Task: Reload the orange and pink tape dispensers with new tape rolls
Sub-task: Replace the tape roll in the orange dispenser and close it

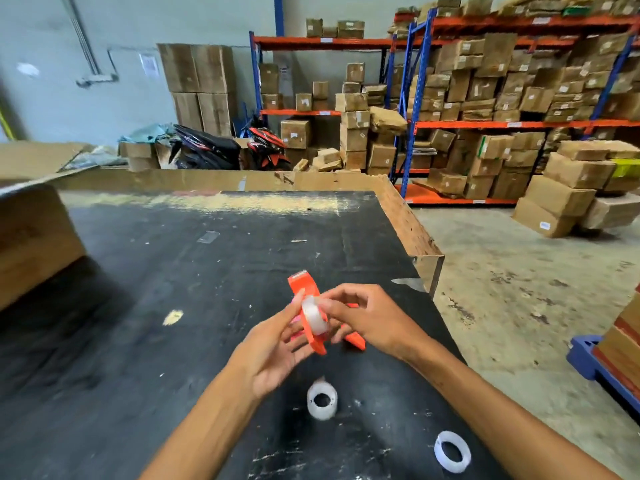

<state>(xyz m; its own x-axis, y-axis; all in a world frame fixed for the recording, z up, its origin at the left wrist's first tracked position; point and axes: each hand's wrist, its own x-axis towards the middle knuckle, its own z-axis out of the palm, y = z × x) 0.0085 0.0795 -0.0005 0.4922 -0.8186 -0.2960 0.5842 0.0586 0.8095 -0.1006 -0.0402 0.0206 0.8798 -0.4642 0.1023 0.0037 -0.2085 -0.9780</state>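
Orange plastic frames the scene: an orange tape dispenser (306, 308) is held above the near right part of a scuffed black table (180, 292), its cutter end tipped up and away from the wearer. A clear tape roll (314, 319) sits in the dispenser's cradle. The left hand (277, 348) cups the dispenser from below and the side, fingers closed on its body, with a sliver of pink (296, 320) showing between the fingers; what that pink piece is cannot be told. The right hand (363, 317) pinches the roll with thumb and fingertips, and a second orange piece (355, 339) juts out beneath its palm.

Two more clear rolls lie flat on the table nearer the wearer: one roll (322, 400) just below the left wrist, another roll (452, 452) by the right forearm at the table's near right edge. Scraps of tape and white flecks dot the tabletop. A large cardboard box (33, 237) stands at the table's left, and a cardboard wall (408, 223) lines its far and right edges. Beyond, blue-and-orange racking (512, 124) is crammed with cardboard cartons, with more cartons (568, 192) stacked on the concrete floor and a blue pallet (588, 358) at far right.
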